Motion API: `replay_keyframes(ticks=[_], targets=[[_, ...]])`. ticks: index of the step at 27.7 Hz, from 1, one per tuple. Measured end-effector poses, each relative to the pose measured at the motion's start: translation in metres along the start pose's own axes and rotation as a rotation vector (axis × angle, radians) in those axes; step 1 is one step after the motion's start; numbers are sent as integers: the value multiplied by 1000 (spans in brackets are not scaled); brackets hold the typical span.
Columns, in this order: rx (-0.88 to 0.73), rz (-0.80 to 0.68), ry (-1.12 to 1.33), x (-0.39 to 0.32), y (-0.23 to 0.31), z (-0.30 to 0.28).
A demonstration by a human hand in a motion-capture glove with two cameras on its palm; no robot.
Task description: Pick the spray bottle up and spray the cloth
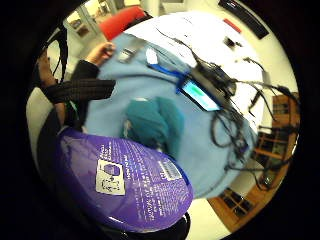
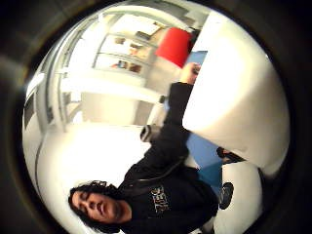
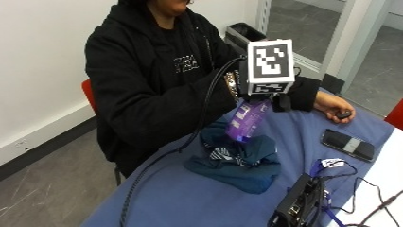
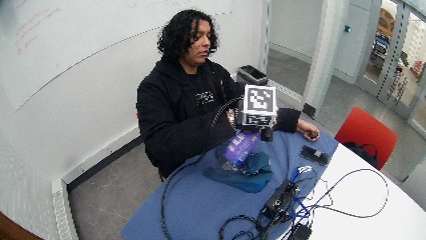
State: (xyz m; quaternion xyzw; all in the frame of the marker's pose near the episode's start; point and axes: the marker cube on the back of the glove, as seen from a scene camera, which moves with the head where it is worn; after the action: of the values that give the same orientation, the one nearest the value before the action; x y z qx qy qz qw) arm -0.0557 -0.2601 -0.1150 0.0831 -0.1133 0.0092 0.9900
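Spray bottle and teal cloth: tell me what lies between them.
Nothing. In the outside view the purple spray bottle, held by the gloved right hand, hangs just above the teal cloth; whether they touch is unclear.

Your person wears a black hooded sweatshirt (image 3: 157, 80) with a small pale printed emblem (image 3: 186, 63) on the chest and long sleeves reaching to the wrists. You can see the right hand (image 3: 242, 82) in its black glove, with a studded band at the wrist. The left hand (image 3: 334, 108) is bare below its black cuff, and dark curly hair (image 4: 181, 27) falls to the shoulders.
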Motion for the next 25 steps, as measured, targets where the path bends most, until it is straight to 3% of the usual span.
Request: replay_keyframes(ticks=[7,14,25], targets=[[108,-203,-322,-13,-34,56],[337,-339,-594,-3,-98,105],[349,-376,-684,11,-65,135]])
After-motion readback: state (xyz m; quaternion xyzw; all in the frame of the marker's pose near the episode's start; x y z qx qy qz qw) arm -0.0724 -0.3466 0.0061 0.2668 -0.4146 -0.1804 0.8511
